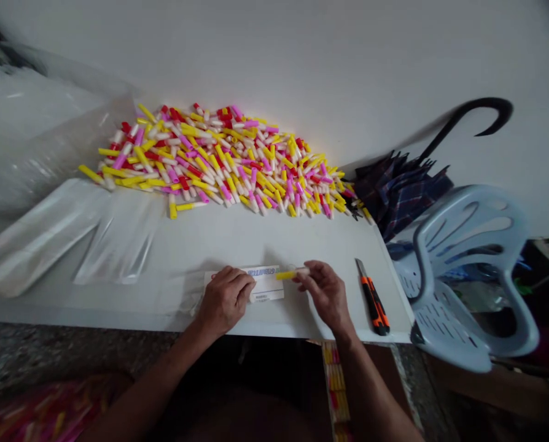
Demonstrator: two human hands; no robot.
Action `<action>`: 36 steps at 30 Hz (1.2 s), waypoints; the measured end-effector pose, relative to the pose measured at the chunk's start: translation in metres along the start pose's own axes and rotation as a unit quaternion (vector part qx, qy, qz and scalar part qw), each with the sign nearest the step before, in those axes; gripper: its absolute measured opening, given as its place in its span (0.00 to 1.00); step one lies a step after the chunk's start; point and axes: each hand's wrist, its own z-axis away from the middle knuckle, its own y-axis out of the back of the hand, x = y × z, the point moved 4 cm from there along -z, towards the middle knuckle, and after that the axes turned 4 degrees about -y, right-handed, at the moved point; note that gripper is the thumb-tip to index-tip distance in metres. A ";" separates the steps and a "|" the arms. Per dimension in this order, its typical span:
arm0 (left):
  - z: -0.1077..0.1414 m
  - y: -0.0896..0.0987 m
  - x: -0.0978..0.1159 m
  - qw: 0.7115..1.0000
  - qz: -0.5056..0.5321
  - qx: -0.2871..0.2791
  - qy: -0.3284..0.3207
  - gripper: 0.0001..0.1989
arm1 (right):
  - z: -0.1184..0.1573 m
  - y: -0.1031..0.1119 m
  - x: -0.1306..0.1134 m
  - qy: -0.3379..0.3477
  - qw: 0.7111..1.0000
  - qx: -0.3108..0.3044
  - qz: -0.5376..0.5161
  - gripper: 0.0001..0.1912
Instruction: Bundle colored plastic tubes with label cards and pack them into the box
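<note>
A white printed card with blue lettering lies flat near the table's front edge. My left hand is closed over its left part, fingers curled and pressed together. Some crumpled clear plastic shows beside that hand. My right hand pinches a small two-part tube, yellow at one end and whitish at the other. Its yellow end points left, over the card's right edge. Behind both hands spreads a large heap of similar tubes in yellow, pink, red and white.
An orange and black utility knife lies on the white table at right. Flat clear bags and a big plastic sack are at left. A folded umbrella and blue chair stand right. Below is a box of tubes.
</note>
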 end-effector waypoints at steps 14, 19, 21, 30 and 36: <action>0.002 -0.002 -0.001 0.999 -0.031 -0.002 -0.018 0.08 | 0.021 -0.043 -0.005 0.127 0.955 -0.182 0.196 0.12; 0.001 -0.002 -0.002 1.000 -0.023 0.001 -0.017 0.08 | 0.012 -0.038 -0.006 0.048 0.976 -0.189 0.101 0.11; 0.000 -0.002 -0.001 1.000 -0.024 -0.003 -0.018 0.08 | 0.010 -0.043 0.001 -0.006 0.979 -0.197 0.044 0.15; 0.001 -0.002 0.001 0.999 -0.023 -0.005 -0.026 0.08 | 0.010 -0.062 0.001 -0.109 0.951 -0.287 -0.049 0.35; 0.000 -0.003 0.002 0.999 -0.037 -0.008 -0.031 0.08 | -0.007 -0.061 -0.001 -0.083 0.933 -0.348 0.017 0.32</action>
